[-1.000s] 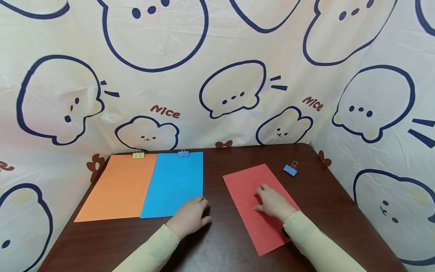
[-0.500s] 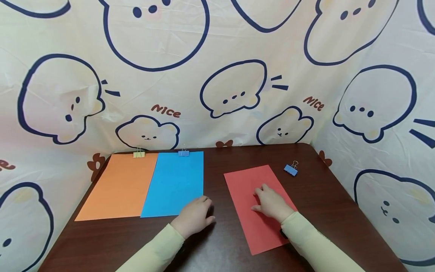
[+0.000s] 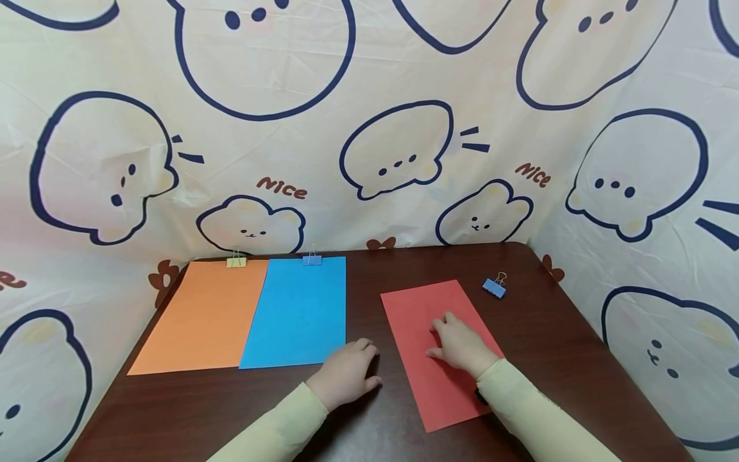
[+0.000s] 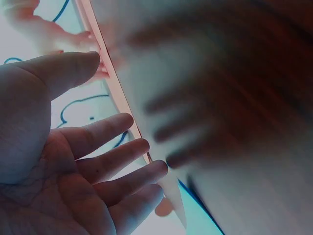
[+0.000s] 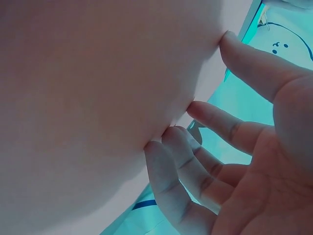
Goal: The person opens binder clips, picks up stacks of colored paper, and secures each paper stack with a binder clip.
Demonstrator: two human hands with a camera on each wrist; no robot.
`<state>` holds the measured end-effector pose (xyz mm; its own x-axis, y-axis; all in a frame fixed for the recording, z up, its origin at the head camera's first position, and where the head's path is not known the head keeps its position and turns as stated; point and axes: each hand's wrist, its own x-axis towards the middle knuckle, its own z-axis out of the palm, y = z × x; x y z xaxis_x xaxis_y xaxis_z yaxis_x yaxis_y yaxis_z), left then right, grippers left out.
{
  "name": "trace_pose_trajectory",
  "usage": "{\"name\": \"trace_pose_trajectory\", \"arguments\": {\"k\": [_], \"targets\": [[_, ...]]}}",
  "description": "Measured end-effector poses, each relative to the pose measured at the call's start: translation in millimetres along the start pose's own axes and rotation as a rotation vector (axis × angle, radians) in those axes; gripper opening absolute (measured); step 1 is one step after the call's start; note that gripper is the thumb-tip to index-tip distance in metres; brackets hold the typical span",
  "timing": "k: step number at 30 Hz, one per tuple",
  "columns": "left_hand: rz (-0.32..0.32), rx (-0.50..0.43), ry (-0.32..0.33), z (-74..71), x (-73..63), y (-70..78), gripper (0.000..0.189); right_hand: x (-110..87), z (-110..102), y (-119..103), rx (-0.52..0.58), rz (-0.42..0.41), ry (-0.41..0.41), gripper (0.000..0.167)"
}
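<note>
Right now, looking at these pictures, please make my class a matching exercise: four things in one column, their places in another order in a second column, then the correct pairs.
Things
1. yellow clip
2. blue sheet
3. red sheet
4. loose clip

Places
A. under the right hand
B. on the table, away from every sheet
C. at the far edge of the orange sheet
D. between the orange sheet and the red sheet

Pairs
1-C, 2-D, 3-A, 4-B

The red sheet (image 3: pixel 444 390) and blue sheet (image 3: pixel 297 311) are plain, the cream cloth (image 3: pixel 312 151) navy-patterned.
</note>
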<state>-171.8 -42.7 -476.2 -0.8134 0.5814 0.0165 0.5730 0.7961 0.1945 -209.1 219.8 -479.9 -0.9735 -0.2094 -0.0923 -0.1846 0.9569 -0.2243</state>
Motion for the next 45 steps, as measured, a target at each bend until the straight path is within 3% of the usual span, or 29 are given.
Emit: {"name": "trace_pose_trajectory", "arguments": {"k": [7, 14, 23, 30, 39, 45], "targets": [[0.053, 0.0, -0.061, 3.0, 7.9, 17.7, 0.058, 0.3, -2, 0, -0.005, 0.003, -0.017, 0.05], [0.126, 0.008, -0.064, 5.0, 14.2, 32.5, 0.056, 0.2, -1, 1, -0.011, 0.012, -0.031, 0.051], [0.181, 0.032, -0.128, 9.6, 14.7, 40.2, 0.056, -4.3, -3, -1, -0.012, -0.022, 0.008, 0.048], [0.223, 0.024, -0.084, 11.8, 16.7, 41.4, 0.049, -4.7, -4, -2, -0.013, -0.021, 0.008, 0.048], [0.2, 0.013, -0.091, 6.9, 21.0, 46.3, 0.042, -6.4, -8, 0, 0.014, -0.02, -0.008, 0.049], [0.197, 0.005, -0.101, 6.6, 21.7, 47.2, 0.042, -6.3, -16, 5, 0.097, -0.014, -0.035, 0.045]]}}
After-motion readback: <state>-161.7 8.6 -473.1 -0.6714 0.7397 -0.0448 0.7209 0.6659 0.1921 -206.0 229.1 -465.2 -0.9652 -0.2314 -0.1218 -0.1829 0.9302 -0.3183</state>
